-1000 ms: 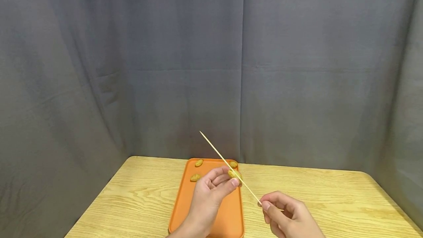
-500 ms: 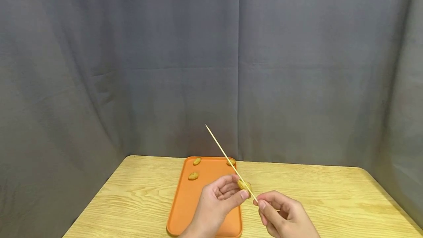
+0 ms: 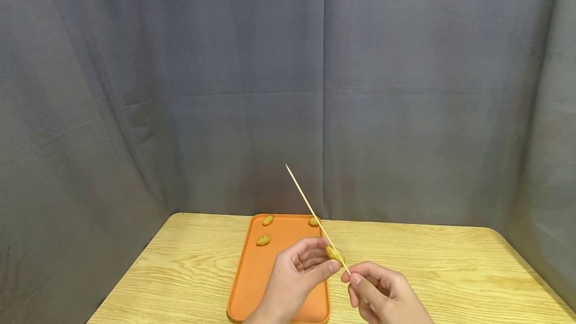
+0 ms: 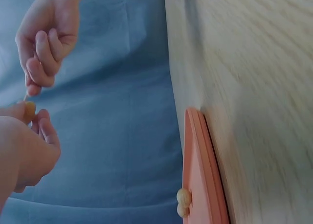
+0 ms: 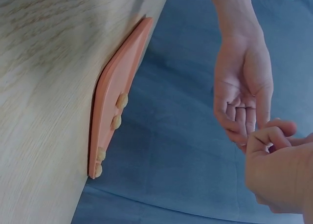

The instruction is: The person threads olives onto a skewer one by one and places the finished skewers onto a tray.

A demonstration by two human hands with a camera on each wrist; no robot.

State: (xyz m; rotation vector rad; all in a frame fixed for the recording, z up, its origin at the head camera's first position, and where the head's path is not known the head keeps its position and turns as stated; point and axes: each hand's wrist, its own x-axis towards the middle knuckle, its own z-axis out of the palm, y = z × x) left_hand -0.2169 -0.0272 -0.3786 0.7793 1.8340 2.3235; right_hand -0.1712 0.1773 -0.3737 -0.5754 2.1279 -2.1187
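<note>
My left hand (image 3: 292, 276) pinches a small yellow-brown oval piece (image 3: 335, 254), like a baby potato, between thumb and fingers. A thin wooden skewer (image 3: 302, 193) runs across it, pointed tip up and to the left. The lower end is pinched between thumb and index finger of my right hand (image 3: 382, 289), right beside the piece. In the left wrist view, the piece (image 4: 29, 110) shows at the left fingertips, below the right hand (image 4: 49, 48). Seen from the right wrist, both hands overlap and the piece is hidden; the left palm (image 5: 239, 82) shows.
An orange tray (image 3: 252, 284) lies on the wood-grain table (image 3: 180, 274), under and behind the left hand. Similar oval pieces sit on it at the far left (image 3: 268, 220), far right (image 3: 314, 221) and left (image 3: 263, 240). A grey curtain (image 3: 243, 89) hangs behind.
The left hand has moved right and slightly down with the piece, closer to the right hand. The skewer stands steeper, and the right hand has shifted slightly left.
</note>
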